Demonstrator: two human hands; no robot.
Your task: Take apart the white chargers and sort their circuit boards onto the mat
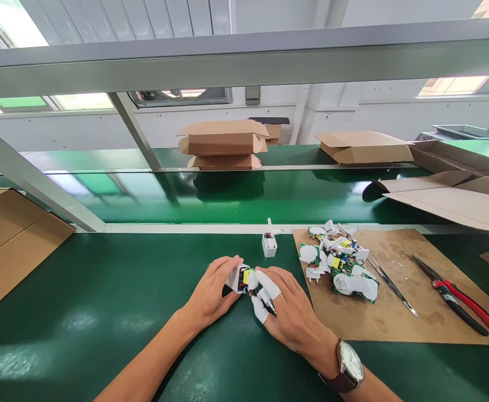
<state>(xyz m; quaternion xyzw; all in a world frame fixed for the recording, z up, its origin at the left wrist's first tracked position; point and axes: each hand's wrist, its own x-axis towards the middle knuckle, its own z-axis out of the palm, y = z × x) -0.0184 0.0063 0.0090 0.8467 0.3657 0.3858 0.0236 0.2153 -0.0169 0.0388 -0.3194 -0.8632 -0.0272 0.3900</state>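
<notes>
1. Well, the green counter (143,290) stretches out before the person, a pale rail (177,228) along its far edge.
2. A brown cardboard sheet (345,324) covers much of the counter's right side, reaching back near that rail.
3. On the sheet, red-and-black pliers (442,286) slant toward its near right corner; a heap of parts (340,259) crowds its far left corner, tweezers (393,286) just beside.
4. The left hand (213,293) is closed on a white casing (233,278); the right hand (290,304), nearer the heap, has its white-covered thumb and forefinger pinched at the circuit board (247,278), their exact grip partly hidden.
5. That board lies between the hands, left of the sheet, its long axis running left to right, dipping toward the counter's near edge; the casing encloses its left end.
6. A small white box (269,251) stands beyond them, near the far edge.
</notes>
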